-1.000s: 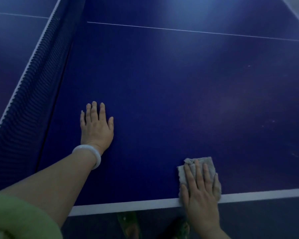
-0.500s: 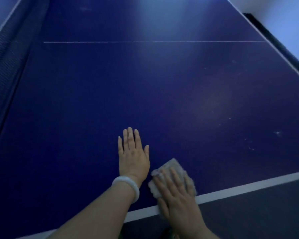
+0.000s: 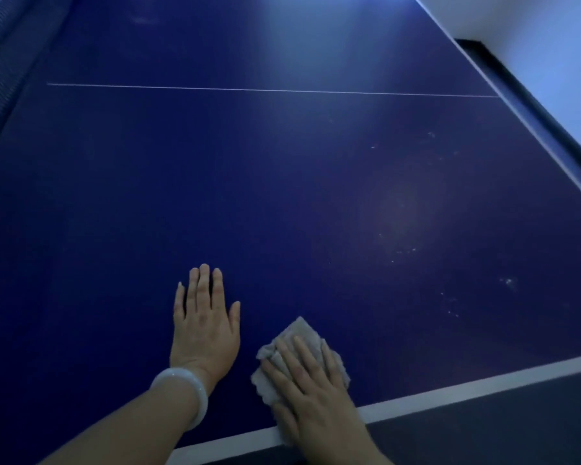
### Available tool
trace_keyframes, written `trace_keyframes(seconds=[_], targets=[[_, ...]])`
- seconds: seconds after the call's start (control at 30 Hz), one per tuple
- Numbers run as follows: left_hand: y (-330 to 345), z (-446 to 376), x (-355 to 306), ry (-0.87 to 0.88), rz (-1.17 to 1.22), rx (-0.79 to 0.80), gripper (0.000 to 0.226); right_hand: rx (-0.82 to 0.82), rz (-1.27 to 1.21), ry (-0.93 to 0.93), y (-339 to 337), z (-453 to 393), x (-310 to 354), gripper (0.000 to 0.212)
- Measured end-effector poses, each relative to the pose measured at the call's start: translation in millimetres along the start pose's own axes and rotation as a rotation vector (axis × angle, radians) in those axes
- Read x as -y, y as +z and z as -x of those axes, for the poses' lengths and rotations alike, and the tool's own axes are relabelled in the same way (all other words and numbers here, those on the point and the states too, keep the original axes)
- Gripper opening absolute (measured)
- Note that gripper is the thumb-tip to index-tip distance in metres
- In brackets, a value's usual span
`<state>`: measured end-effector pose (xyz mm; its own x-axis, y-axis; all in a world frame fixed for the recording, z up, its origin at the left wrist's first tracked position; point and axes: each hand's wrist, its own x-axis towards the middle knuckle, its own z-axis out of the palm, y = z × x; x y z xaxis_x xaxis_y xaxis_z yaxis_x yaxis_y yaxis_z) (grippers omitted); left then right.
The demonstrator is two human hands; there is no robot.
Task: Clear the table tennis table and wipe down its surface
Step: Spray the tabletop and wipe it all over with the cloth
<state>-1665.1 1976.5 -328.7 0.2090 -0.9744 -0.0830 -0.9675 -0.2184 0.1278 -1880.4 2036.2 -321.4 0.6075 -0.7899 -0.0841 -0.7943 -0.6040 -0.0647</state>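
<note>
At the far left we see the net (image 3: 0, 52) running along the edge of view. Our left hand (image 3: 203, 325) lies flat on the dark blue tabletop (image 3: 282, 196), fingers spread, its grip open and holding nothing, a pale bangle (image 3: 185, 396) on the wrist. Just to its right, near the white edge line (image 3: 450, 385), our right hand (image 3: 311, 394) presses a crumpled grey cloth (image 3: 302, 333) flat against the surface; the fingers lie extended over it, pinning it rather than closing around it. We judge the cloth soft, light and limp, likely to bunch or slip out unless the palm stays centred on it with even downward pressure. Further right, pale specks (image 3: 508, 281) dot the tabletop, so that area looks unwiped.
</note>
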Motion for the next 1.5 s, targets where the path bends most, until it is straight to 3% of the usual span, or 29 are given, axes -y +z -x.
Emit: trace_keyframes(seconds=[0.07,0.1,0.2,0.23,0.27,0.37,0.43,0.53,0.57,0.63,0.7,0.73,0.77,0.93,1.03,1.07,1.13,1.23,1.3,1.37,1.5], targets=[[1.5,-0.3,0.4,-0.005,-0.003,-0.008,0.069,-0.017,0.135,0.029,2.0,10.1,-42.9,0.078],[2.3,-0.5,0.4,-0.006,-0.008,-0.016,0.067,-0.014,0.137,0.183,3.3,18.7,-64.1,0.082],[2.7,-1.1,-0.5,-0.007,0.003,-0.025,0.067,-0.055,-0.091,0.848,0.3,18.7,-88.0,0.064],[2.3,-1.0,-0.5,-0.007,0.008,-0.024,0.068,-0.024,-0.102,0.895,0.0,10.1,-78.0,0.062],[2.2,-1.0,-0.6,-0.007,0.006,-0.026,0.066,-0.004,-0.093,0.807,1.5,0.1,-64.1,0.064],[2.7,-0.5,-0.1,-0.013,0.009,-0.023,0.067,-0.034,-0.091,0.268,0.7,-37.7,-27.9,0.062],[2.5,-0.2,0.0,-0.016,-0.008,-0.031,0.067,-0.02,-0.038,-0.018,-5.4,-62.3,-37.6,0.057],[1.8,-0.9,0.3,-0.018,0.007,-0.029,0.071,0.002,0.141,-0.104,-11.0,-84.0,-104.0,0.056],[1.8,-0.9,0.4,-0.019,0.01,-0.029,0.071,0.036,0.181,-0.003,-10.1,-85.9,-132.1,0.057],[1.7,-1.3,-0.5,-0.019,0.014,-0.026,0.071,0.07,0.086,0.428,-12.9,-81.9,-179.9,0.061],[1.1,-1.8,-0.9,-0.022,0.011,-0.022,0.072,0.019,-0.103,0.833,-20.0,-77.5,-188.8,0.059],[1.1,-1.6,-0.5,-0.024,0.009,-0.018,0.072,0.019,-0.111,0.89,-20.9,-78.8,-177.5,0.059],[0.9,-1.3,-0.5,-0.025,0.007,-0.018,0.072,0.004,-0.071,0.832,-18.1,-81.1,-159.8,0.06],[1.2,-1.2,-0.6,-0.025,-0.006,-0.016,0.074,-0.003,-0.023,-0.004,-4.3,-97.6,-83.7,0.056],[1.1,-1.8,-0.5,-0.027,0.013,-0.022,0.073,0.007,0.104,-0.112,-14.9,-104.5,-135.6,0.055],[0.7,-1.8,-0.7,-0.027,0.02,-0.021,0.073,0.027,0.138,-0.016,-18.1,-103.7,-162.7,0.058],[0.5,-1.8,-1.3,-0.025,0.031,-0.028,0.07,0.062,0.116,0.387,-20.0,-97.6,-222.9,0.065],[0.4,-1.1,-1.5,-0.028,0.014,-0.019,0.068,0.019,-0.161,1.002,-29.5,-85.4,-247.0,0.057],[-0.2,-0.7,-1.1,-0.033,0.012,-0.018,0.07,0.013,-0.169,1.109,-26.7,-90.0,-213.5,0.056],[-0.3,-1.2,-1.0,-0.034,0.018,-0.024,0.07,0.026,-0.121,0.926,-18.6,-93.1,-159.2,0.059],[0.7,-1.7,-0.9,-0.03,0.0,-0.024,0.073,-0.019,0.006,0.191,5.8,-62.3,-39.2,0.073]])
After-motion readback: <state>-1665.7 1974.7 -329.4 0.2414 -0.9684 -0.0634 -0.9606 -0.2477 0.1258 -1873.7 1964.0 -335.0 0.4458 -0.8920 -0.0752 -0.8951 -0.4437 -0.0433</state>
